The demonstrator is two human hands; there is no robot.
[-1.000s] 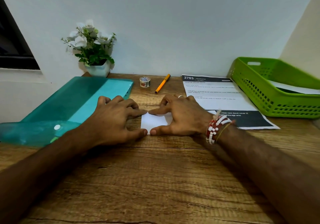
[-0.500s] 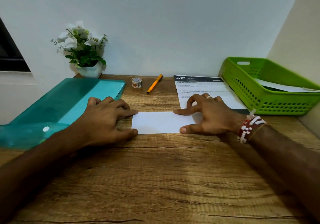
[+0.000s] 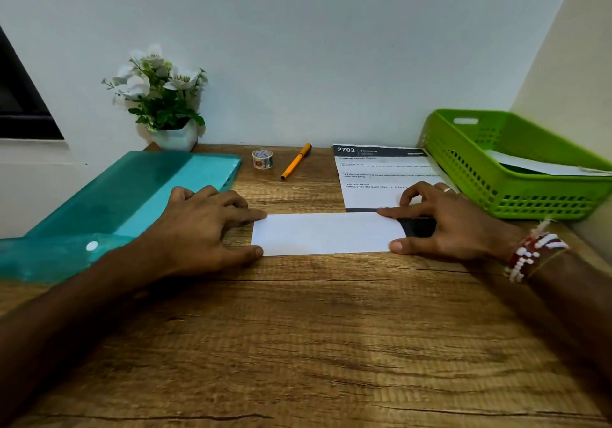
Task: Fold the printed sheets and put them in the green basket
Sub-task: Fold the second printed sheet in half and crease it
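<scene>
Wooden desk (image 3: 298, 344): folded sheet (image 3: 326, 233) lies flat between left hand (image 3: 205, 225) and right hand (image 3: 443, 225), each spread, fingertips pressing its ends.

A wood-grain desk (image 3: 298, 344) sits in a corner between a pale grey-white wall (image 3: 314, 46) and a cream side wall (image 3: 569, 63), with a dark window (image 3: 20, 103) at the left.

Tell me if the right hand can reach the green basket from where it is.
Probably yes. The right hand rests on the right end of the folded sheet, and the green basket stands close beside it with its top open. Only a flat printed sheet lies between them.
</scene>
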